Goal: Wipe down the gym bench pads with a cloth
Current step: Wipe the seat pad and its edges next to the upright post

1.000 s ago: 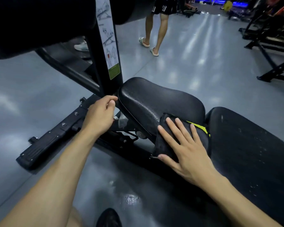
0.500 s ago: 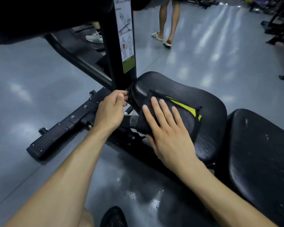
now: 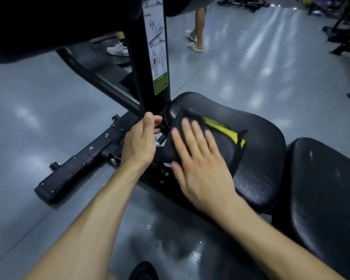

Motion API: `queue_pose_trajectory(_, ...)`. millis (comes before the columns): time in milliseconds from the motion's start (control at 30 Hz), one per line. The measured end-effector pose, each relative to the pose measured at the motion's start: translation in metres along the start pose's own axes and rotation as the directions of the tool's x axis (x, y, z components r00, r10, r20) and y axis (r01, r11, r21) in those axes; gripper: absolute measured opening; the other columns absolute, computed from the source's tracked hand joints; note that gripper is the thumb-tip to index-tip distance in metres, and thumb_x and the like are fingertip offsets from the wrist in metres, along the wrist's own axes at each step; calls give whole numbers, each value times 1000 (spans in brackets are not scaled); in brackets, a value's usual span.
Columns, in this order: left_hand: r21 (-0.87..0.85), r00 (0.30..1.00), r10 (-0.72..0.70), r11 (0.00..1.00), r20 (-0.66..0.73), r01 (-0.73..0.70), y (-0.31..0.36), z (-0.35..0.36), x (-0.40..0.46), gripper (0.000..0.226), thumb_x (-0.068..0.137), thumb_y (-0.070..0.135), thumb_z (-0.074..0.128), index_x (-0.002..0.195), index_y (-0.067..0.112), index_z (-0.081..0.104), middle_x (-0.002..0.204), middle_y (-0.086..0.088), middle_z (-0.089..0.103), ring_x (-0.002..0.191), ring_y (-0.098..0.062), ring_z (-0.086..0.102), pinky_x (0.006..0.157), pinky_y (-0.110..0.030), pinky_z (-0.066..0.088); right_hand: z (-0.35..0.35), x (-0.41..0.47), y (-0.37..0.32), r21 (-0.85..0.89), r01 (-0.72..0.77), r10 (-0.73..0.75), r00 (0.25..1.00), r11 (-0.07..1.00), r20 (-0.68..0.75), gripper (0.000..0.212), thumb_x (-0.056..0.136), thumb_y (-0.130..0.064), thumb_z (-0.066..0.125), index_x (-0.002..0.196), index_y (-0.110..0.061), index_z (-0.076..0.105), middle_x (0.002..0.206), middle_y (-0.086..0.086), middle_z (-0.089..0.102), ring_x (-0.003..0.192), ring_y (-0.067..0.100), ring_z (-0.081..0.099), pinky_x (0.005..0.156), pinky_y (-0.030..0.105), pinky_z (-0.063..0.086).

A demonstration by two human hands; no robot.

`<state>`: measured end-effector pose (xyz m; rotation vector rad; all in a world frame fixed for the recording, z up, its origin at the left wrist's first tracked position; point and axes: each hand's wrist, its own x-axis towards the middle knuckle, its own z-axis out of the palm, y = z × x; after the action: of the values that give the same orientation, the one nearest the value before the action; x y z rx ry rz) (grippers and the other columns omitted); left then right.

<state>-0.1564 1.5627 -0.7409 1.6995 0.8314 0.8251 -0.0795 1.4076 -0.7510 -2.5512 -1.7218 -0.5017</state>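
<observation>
Nearest the camera, a dark shoe toe (image 3: 142,271) shows at the bottom edge above a wet, glossy patch of the grey floor (image 3: 38,122). Both bare forearms reach forward from there.

The right hand (image 3: 202,168) lies flat with its fingers straight and spread, pressing a dark cloth (image 3: 224,144) onto the black seat pad (image 3: 259,158). The cloth has a yellow-green trim along its far edge and covers the left half of the pad, with one part hanging over the pad's left rim. The fingertips are slightly blurred. Just right of the seat pad, a second, longer black bench pad (image 3: 327,199) runs off the frame, its surface marked with pale scuffs.

The left hand (image 3: 139,146) sits just left of the seat pad, its fingers curled around a part of the black frame beneath the pad's front edge; exactly what it grips is hidden by the fingers. Below it a footed base bar (image 3: 73,168) with bolts stretches left across the floor.

Behind the hands rises a black upright post (image 3: 137,63) carrying an exercise instruction sticker (image 3: 157,47) with a green lower panel. Farther off, a person's legs in pale slide sandals (image 3: 194,46) stand on the floor, a white sneaker (image 3: 117,49) shows behind the post, and dark gym machines (image 3: 343,33) line the far right.
</observation>
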Motion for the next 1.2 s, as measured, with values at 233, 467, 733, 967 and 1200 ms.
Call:
queue_pose_trajectory(233, -55, 999, -52, 997, 16, 53, -8, -5, 12, 65, 90, 79, 17, 92, 52, 75, 99, 11, 78, 102, -11, 73, 100, -47, 53, 0, 53, 29, 123, 123, -122, 992, 985, -12, 64, 99, -52, 40, 159, -34, 24, 170, -3, 10, 156, 21, 7, 125, 50, 9)
queue_pose_trajectory(467, 0, 1000, 21, 1000, 3, -21, 0, -5, 7, 64, 102, 64, 13, 104, 39, 72, 106, 18, 75, 98, 3, 69, 96, -41, 55, 11, 189, 93, 370, -318, 238, 939, 873, 246, 62, 99, -62, 23, 148, -32, 44, 153, 10, 46, 140, 30, 42, 116, 46, 29)
queue_pose_trajectory(733, 17, 990, 125, 992, -66, -125, 0, 13, 20, 69, 100, 66, 13, 115, 34, 72, 109, 17, 74, 108, -2, 67, 99, -40, 54, -10, 54, 58, 308, 54, -68, 997, 950, 35, 64, 101, -60, 27, 159, -41, 10, 169, -10, 4, 156, 15, -4, 126, 40, -3)
queue_pose_trajectory(967, 184, 972, 231, 958, -47, -219, 9, 29, 16, 53, 110, 45, 21, 130, 27, 66, 125, 27, 57, 111, 24, 45, 94, 5, 26, 12, 137, 128, 426, -267, 193, 959, 865, 210, 78, 88, -76, 19, 157, -38, 26, 163, 0, 33, 149, 24, 32, 120, 46, 26)
queue_pose_trajectory(1200, 238, 957, 287, 933, -41, -269, 14, 40, 11, 54, 108, 46, 25, 127, 20, 67, 140, 9, 60, 132, -5, 50, 114, -30, 37, 19, 101, 177, 383, -398, 318, 913, 833, 257, 66, 94, -76, 21, 146, -42, 42, 146, -1, 56, 133, 27, 51, 105, 41, 40)
